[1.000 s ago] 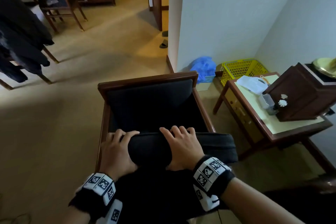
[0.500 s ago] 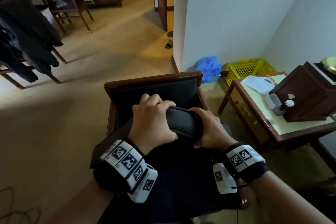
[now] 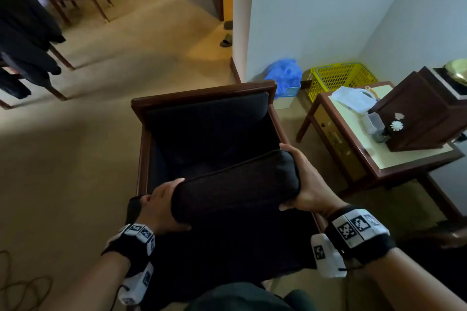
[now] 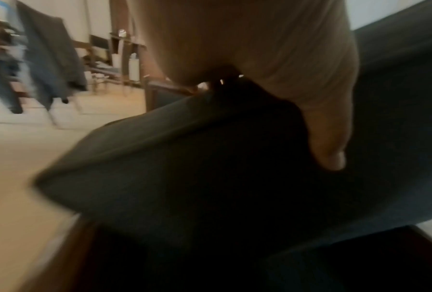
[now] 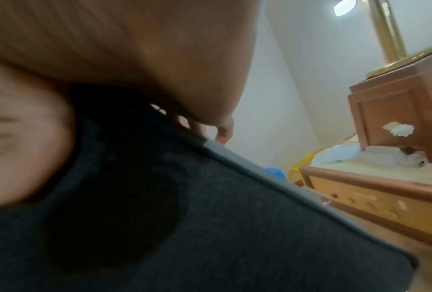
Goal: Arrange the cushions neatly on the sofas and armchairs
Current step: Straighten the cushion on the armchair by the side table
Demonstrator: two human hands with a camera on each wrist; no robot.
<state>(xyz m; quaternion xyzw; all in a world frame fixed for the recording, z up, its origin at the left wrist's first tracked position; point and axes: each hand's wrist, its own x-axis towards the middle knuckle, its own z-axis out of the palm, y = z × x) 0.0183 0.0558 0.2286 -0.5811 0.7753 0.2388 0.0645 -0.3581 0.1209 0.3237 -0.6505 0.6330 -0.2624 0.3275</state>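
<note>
A thick black seat cushion (image 3: 235,184) is tilted up over the front of a dark wooden armchair (image 3: 202,91). My left hand (image 3: 161,207) grips its left end, fingers over the top and thumb beneath. At the right end my right hand (image 3: 300,184) clasps it the same way. The chair's black back cushion (image 3: 207,113) stands against the backrest, and the seat well behind the held cushion is dark. Both wrist views show black fabric (image 4: 184,168) (image 5: 209,217) pressed under my palms, blurred.
A wooden side table (image 3: 358,159) with a brown box (image 3: 424,111) and a plastic bag stands right of the chair. A yellow basket (image 3: 338,76) and blue bag (image 3: 285,73) sit in the corner. Chairs with dark clothes stand far left; beige carpet (image 3: 75,159) lies between.
My hands have slid from the cushion's top middle out to its two ends. The cushion has turned from lying flat to tilted up on the chair front.
</note>
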